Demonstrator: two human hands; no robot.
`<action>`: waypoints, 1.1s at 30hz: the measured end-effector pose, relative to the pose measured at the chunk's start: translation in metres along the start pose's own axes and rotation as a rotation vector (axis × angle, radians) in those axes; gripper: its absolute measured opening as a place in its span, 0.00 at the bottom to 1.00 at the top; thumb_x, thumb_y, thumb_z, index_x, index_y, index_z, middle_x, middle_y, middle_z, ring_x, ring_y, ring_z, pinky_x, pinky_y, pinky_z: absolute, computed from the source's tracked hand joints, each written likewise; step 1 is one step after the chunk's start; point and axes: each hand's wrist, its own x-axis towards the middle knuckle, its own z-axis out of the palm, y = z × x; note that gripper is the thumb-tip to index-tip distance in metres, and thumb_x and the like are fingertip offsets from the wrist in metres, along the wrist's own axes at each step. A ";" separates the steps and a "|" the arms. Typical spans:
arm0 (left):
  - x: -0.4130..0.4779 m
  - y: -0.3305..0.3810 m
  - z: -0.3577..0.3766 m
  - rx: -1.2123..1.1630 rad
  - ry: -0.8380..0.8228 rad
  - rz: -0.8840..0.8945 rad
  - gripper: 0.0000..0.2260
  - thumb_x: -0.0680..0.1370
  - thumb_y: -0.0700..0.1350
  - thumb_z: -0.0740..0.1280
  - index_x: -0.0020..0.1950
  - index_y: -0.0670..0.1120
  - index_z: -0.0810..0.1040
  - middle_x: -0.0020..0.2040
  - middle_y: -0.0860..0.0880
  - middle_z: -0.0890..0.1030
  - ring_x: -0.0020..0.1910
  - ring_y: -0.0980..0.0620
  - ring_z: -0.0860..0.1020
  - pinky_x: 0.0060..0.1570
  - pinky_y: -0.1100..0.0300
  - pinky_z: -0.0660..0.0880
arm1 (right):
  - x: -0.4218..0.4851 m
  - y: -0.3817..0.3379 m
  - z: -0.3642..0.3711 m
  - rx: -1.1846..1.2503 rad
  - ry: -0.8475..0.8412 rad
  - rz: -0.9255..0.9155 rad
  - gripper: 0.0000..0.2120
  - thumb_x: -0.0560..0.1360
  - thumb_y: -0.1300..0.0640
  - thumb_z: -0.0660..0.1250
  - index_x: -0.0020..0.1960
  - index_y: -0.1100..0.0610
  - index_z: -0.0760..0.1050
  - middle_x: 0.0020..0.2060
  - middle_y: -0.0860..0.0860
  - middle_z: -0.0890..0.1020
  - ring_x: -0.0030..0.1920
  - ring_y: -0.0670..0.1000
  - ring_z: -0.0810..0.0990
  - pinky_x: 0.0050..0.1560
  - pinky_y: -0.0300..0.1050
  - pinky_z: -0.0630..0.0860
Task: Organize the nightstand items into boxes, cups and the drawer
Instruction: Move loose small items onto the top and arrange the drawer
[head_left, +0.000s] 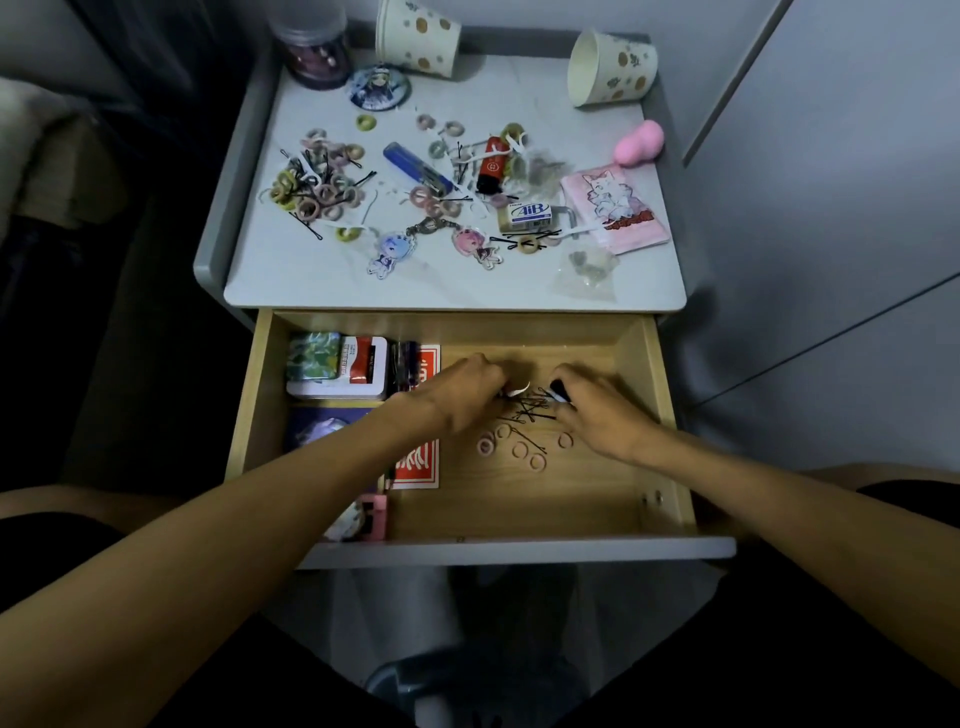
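Where the hands work: both are inside the open drawer, over its wooden floor, to the right of the boxes.
Left hand: the fingers are curled together and seem to pinch a small white strip; what the strip is, one cannot tell.
Right hand: the fingers are also curled, closed on a small dark piece with a white end.
Hairpins: a loose black heap on the drawer floor, between the two hands.
Pink rings: several hair ties lie apart from each other, just in front of the heap.
Boxes: tins stand in the left part of the drawer, with a red card beside them.
Worktop: much is not sorted yet, namely a pile of hair ties, a blue lighter, a red lighter, an eraser and a pink pack.
Cups: one paper cup is at the back; the other cup lies on its side.
Step in hand: probably the gathering of loose pins in the drawer; the task looks to be at its early part.
Next move: it calls for a fine pinch to collect the thin pins into one bundle, and for a container to receive them; the fallen cup would first need to be stood up.
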 end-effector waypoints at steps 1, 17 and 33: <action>-0.001 -0.001 -0.003 -0.021 0.009 -0.001 0.10 0.81 0.42 0.65 0.62 0.42 0.77 0.55 0.44 0.82 0.53 0.48 0.81 0.55 0.54 0.77 | -0.001 -0.003 -0.003 0.048 0.020 0.007 0.06 0.80 0.61 0.62 0.53 0.53 0.67 0.43 0.47 0.75 0.40 0.44 0.77 0.38 0.35 0.74; -0.067 0.007 -0.139 -0.425 0.246 -0.143 0.02 0.78 0.36 0.69 0.49 0.41 0.77 0.40 0.43 0.84 0.34 0.48 0.83 0.36 0.58 0.81 | 0.007 -0.102 -0.086 0.396 0.250 -0.137 0.04 0.81 0.60 0.60 0.55 0.54 0.68 0.40 0.53 0.81 0.38 0.50 0.79 0.35 0.43 0.73; -0.063 -0.105 -0.208 -0.315 0.509 -0.611 0.02 0.75 0.35 0.73 0.44 0.37 0.82 0.35 0.41 0.83 0.28 0.50 0.78 0.28 0.67 0.77 | 0.200 -0.166 -0.142 0.122 0.307 0.112 0.04 0.79 0.62 0.62 0.49 0.62 0.74 0.48 0.60 0.80 0.45 0.58 0.79 0.38 0.44 0.69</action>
